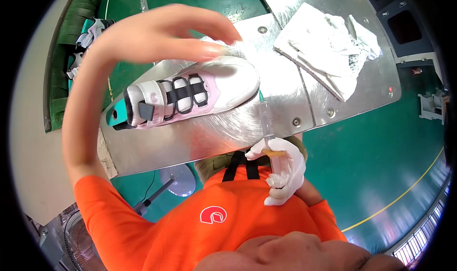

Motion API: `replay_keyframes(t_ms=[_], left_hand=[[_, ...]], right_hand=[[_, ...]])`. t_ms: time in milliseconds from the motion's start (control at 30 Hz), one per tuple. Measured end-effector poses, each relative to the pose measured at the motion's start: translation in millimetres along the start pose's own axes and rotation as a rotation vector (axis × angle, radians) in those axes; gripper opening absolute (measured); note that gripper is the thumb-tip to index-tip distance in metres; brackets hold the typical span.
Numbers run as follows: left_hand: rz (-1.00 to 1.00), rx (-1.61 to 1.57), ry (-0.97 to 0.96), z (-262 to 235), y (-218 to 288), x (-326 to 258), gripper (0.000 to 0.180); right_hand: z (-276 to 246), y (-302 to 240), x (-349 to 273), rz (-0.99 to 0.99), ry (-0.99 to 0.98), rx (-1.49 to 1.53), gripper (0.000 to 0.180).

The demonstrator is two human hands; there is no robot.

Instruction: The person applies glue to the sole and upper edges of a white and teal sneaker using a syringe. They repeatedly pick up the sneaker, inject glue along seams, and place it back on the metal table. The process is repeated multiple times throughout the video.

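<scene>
A white and pale pink shoe (226, 86) with black lacing and a teal piece (117, 113) at its heel end lies on the metal table, toe to the right. Over its toe, my bare left hand (183, 35) arches with thumb and fingers apart, slightly blurred; whether it touches the shoe I cannot tell. In my right hand (290, 168), which wears a white glove with some fingertips bare, is a clear syringe (265, 118). The syringe's thin green tip (261, 96) points up beside the toe's edge.
A crumpled white cloth (323, 52) rests at the table's right. More shoes (88, 35) stand on a green rack (59, 88) at far left. A stand with a round base (178, 179) and a fan (85, 235) are at lower left. Screw heads dot the metal table (285, 114).
</scene>
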State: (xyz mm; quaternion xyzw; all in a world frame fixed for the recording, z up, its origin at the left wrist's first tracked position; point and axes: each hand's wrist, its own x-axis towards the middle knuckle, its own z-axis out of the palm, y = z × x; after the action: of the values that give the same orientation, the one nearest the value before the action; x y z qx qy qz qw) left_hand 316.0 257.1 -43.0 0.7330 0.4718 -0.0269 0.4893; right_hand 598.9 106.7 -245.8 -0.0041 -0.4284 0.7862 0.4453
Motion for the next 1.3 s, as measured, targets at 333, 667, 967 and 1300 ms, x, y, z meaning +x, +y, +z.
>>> replay_keyframes(t_ms=[333, 667, 967, 1300], left_hand=[[0.025, 0.11, -0.088, 25, 6, 18, 0.044], [0.358, -0.289, 0.771, 30, -51, -177, 0.065], [0.448, -0.6, 1.29, 68, -149, -239, 0.065], [0.259, -0.937, 1.574, 103, -189, -232, 0.042]], right_hand=[[5, -55, 31, 0.113, -0.038, 0.093, 0.109], [78, -35, 157, 0.136, -0.491, -0.033, 0.111], [121, 25, 217, 0.193, -0.612, -0.111, 0.111], [132, 28, 238, 0.203, -0.36, -0.017, 0.119]])
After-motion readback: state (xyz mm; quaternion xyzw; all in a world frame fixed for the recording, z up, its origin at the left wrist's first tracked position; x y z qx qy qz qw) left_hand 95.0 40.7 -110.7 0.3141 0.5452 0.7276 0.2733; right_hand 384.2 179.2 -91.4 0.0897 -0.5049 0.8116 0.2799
